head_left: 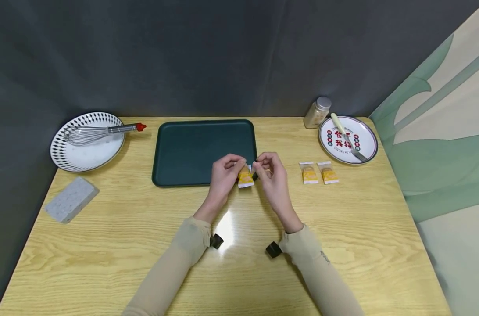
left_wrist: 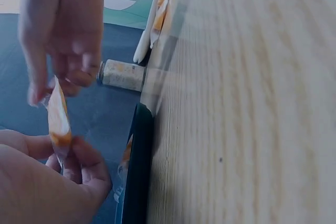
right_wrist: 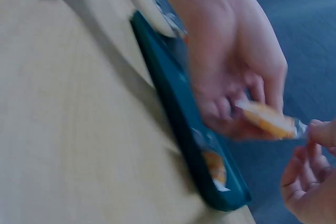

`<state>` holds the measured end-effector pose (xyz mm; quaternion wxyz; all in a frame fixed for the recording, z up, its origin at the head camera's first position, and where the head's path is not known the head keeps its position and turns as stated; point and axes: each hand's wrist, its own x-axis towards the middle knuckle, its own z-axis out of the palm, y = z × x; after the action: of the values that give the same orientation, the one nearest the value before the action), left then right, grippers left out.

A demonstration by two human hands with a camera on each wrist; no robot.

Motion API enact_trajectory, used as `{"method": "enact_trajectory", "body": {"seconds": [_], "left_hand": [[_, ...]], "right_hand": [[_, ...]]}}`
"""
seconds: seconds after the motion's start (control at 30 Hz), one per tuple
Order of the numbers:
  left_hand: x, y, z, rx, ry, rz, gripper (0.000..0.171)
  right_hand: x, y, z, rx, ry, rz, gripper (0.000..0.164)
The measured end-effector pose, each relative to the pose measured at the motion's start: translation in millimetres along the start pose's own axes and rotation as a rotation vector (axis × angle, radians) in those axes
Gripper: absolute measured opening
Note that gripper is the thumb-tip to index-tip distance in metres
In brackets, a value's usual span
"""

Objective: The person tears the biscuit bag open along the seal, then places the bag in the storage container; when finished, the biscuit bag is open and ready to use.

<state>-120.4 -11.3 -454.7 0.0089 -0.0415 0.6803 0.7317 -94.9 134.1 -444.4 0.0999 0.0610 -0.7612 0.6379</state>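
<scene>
Over the near right corner of a dark green tray (head_left: 204,151), my left hand (head_left: 225,173) pinches a small yellow-orange wrapped snack packet (head_left: 245,177). My right hand (head_left: 272,177) pinches the packet's other end; in the right wrist view its thumb and fingertip hold the clear wrapper edge, with the other fingers curled. The packet (left_wrist: 59,116) is raised above the tray in the left wrist view. Another wrapped packet (right_wrist: 214,167) lies in the tray's near right end, hidden behind my hands in the head view. Two similar packets (head_left: 309,173) (head_left: 328,172) lie on the table to the right.
A patterned plate (head_left: 101,153) holding a whisk (head_left: 101,133) stands far left, above a grey speckled block (head_left: 72,199). At the back right are a silver-lidded jar (head_left: 317,113) and a white plate (head_left: 334,151) bearing a cream-handled server (head_left: 344,134). Dark cloth (head_left: 184,57) closes the back.
</scene>
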Motion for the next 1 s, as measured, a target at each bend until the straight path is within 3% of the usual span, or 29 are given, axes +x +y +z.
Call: {"method": "enact_trajectory", "body": {"seconds": [0.13, 0.37, 0.63, 0.73, 0.87, 1.0], "left_hand": [[1.1, 0.3, -4.4, -0.073, -0.017, -0.040, 0.011], [11.6, 5.9, -17.9, -0.147, -0.013, -0.082, 0.010], [31.1, 9.7, -29.1, -0.201, -0.015, -0.162, 0.014], [37.2, 9.8, -33.1, -0.145, -0.022, -0.173, 0.016], [44.9, 7.7, -39.5, 0.003, -0.042, -0.159, 0.020], [52.3, 3.2, -43.4, 0.111, -0.061, -0.156, 0.018]], "right_hand": [[20.2, 2.2, -3.1, -0.028, -0.043, 0.031, 0.013], [35.2, 2.7, -6.9, -0.170, -0.143, 0.108, 0.024], [62.4, 12.0, -10.7, -0.137, -0.236, 0.224, 0.021], [72.5, 14.9, -9.4, -0.169, -0.227, 0.223, 0.019], [81.5, 19.6, -6.3, -0.248, -0.208, 0.210, 0.016], [86.2, 24.6, -0.8, -0.362, -0.208, 0.153, 0.013]]}}
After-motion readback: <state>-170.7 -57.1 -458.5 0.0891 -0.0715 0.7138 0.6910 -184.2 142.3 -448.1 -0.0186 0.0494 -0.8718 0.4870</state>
